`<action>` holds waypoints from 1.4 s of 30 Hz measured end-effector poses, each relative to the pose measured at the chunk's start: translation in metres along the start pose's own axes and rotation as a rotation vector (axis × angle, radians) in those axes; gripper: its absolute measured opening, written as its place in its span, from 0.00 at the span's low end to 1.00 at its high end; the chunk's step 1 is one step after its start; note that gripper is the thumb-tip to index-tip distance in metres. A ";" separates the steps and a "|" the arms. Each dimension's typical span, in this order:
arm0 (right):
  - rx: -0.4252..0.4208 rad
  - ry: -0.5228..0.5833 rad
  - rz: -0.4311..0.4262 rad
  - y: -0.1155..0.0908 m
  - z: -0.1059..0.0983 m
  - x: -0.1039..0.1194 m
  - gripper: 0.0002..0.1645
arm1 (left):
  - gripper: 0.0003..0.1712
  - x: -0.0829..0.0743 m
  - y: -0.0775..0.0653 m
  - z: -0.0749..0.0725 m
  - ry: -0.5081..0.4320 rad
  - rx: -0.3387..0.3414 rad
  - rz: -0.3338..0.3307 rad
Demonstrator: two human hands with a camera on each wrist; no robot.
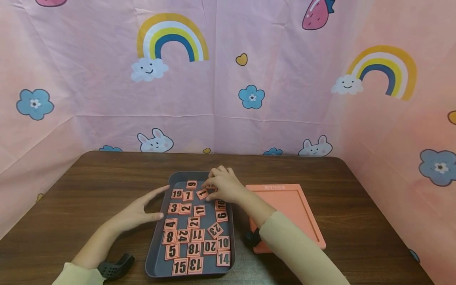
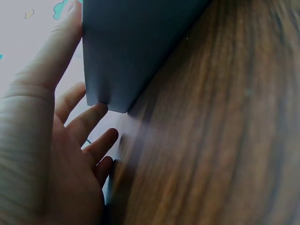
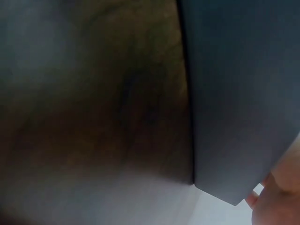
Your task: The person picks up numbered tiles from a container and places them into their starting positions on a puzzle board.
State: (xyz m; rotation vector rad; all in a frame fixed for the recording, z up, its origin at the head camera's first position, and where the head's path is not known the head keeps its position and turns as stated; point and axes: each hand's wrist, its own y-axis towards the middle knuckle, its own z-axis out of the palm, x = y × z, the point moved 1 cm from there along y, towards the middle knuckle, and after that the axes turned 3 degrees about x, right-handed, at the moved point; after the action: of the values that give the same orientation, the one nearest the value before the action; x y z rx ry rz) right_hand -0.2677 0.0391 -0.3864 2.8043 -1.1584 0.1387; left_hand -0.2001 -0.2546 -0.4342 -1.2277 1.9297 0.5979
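A dark grey tray [image 1: 154,253] holds several pink square tiles with black numbers. My right hand [image 1: 226,186] reaches over its far right part, fingers bent. Its thumb and index finger pinch the tilted number 1 tile [image 1: 202,193] at its edges. Part of a number 12 tile and others nearby lie hidden under this hand. On the tray's left side, my left hand [image 1: 132,213] has its thumb and fingers spread, with fingertips at the outer wall. The left wrist view shows the left fingers [image 2: 89,119] at the tray's dark side wall [image 2: 126,47].
A pink square board [image 1: 285,209] with a raised rim lies right of the tray, partly behind the right forearm. Both stand on a dark wood table [image 1: 117,170]. A patterned pink cloth [image 1: 199,99] hangs behind and at the sides.
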 end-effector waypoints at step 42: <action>-0.159 -0.046 0.117 -0.019 -0.014 0.006 0.22 | 0.46 -0.002 -0.002 0.003 0.013 -0.012 -0.022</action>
State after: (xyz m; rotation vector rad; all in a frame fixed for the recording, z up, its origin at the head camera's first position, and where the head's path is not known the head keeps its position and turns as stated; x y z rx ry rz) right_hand -0.2501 0.0501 -0.3734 2.6163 -1.2835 -0.0082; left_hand -0.1971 -0.2521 -0.4349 -1.2613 1.9237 0.5918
